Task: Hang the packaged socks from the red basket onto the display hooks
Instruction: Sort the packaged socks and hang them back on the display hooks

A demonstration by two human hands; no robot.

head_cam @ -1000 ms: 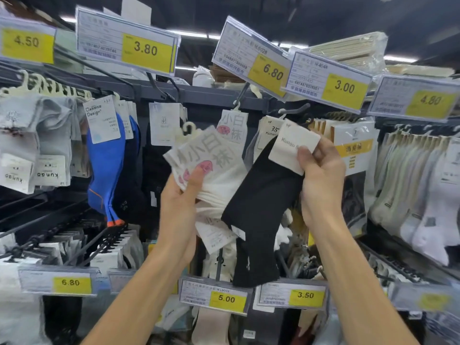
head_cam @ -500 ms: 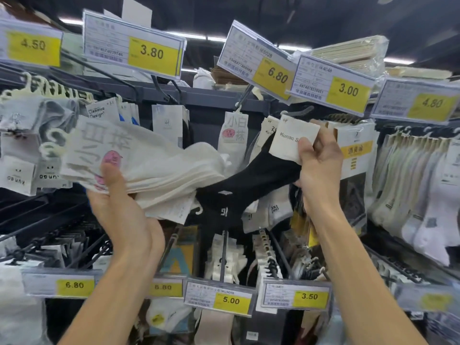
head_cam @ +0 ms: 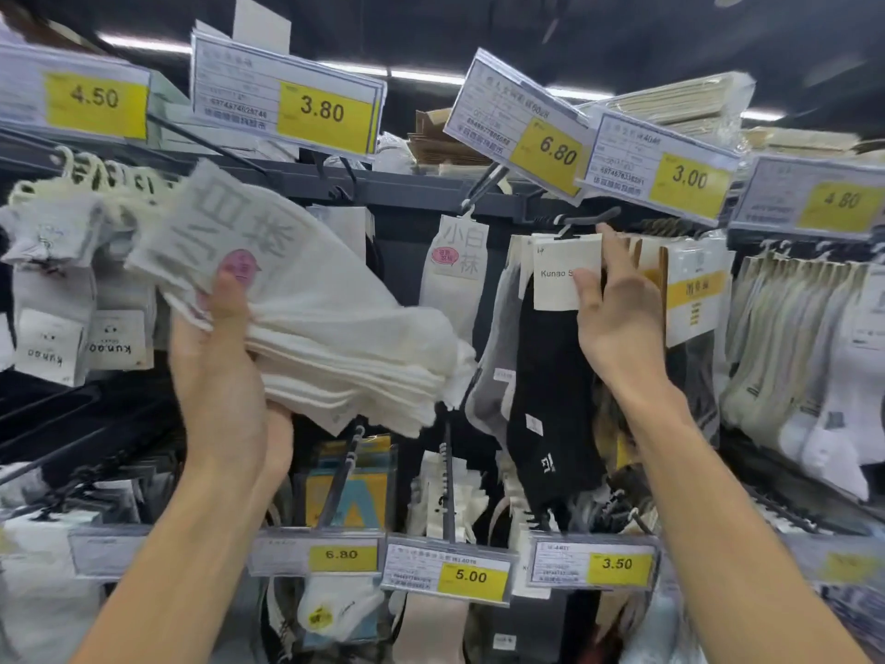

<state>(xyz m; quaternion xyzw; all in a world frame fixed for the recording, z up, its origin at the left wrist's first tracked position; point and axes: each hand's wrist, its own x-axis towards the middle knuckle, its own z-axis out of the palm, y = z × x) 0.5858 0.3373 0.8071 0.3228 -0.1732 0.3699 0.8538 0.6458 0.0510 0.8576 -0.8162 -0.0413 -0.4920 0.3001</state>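
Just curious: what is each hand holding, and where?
Left hand grips the white sock stack at its labelled end, thumb on top. Right hand pinches the right edge of the label card on the black sock.

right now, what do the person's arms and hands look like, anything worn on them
Both are bare. The left hand and right hand wear no gloves, and no ring shows on the fingers in view. The left forearm and right forearm are uncovered down to the bottom edge of the picture: no sleeve, watch or bracelet is visible.
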